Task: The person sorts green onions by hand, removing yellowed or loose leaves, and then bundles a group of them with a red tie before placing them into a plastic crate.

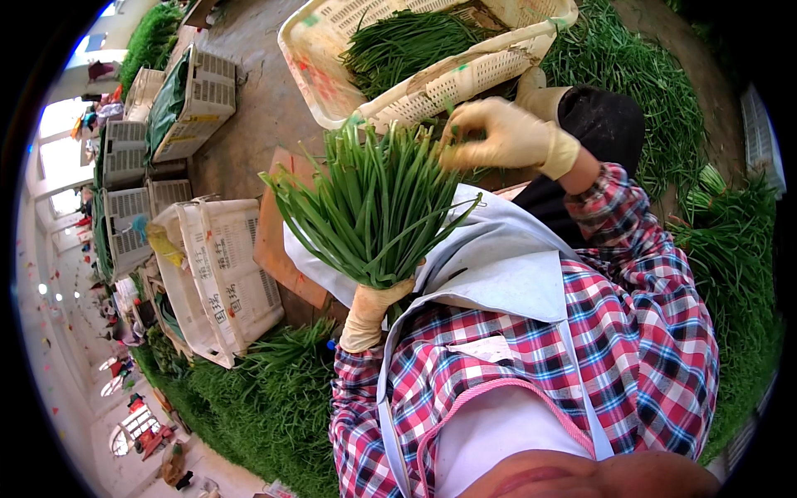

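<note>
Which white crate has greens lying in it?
The tilted crate at top centre, just above the right hand, with loose chives inside. The crates at left show none.

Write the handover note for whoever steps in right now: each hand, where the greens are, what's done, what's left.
Left hand: gloved, shut around the base of the chive bunch, held fanned upward.
Right hand: gloved, fingers in the bunch's upper leaves.
White crate ahead holds more chives; loose piles lie on the floor on both sides.
Done: one bunch gathered.
Left: bunch is still in hand, not set down; the piles remain.
</note>
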A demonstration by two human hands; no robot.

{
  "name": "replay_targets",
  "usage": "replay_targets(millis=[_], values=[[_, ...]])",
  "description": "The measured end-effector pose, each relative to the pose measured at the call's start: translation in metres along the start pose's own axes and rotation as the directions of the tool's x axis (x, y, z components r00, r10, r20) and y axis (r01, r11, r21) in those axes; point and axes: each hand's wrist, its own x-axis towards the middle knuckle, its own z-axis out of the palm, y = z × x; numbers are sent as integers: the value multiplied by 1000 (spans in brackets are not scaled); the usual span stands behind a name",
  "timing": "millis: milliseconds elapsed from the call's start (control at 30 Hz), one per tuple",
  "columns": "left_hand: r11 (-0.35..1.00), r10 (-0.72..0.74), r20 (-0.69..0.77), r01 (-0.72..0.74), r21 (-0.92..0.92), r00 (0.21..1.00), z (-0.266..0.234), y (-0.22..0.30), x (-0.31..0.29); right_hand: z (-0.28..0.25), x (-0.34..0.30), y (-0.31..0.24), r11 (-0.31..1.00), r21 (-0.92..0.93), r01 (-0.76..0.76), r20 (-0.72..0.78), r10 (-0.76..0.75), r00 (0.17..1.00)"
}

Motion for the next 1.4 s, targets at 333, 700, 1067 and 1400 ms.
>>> replay_targets(millis=[333,700,1067,1400], values=[[690,-383,112,365,-625,917,-5,-26,-24,16,-9,-10,926,291,241,-58,-234,970],[862,-362,236,420,-283,902,-2,9,-5,27,-7,-28,937,343,71,-48,-58,997],[745,-373,199,421,-518,906,-7,4,-15,-39,-19,-1,684,672,284,-358,-37,933],[612,-501,110,442,-656,858,-18,12,-26,-88,-23,58,773,546,322,-547,38,836]])
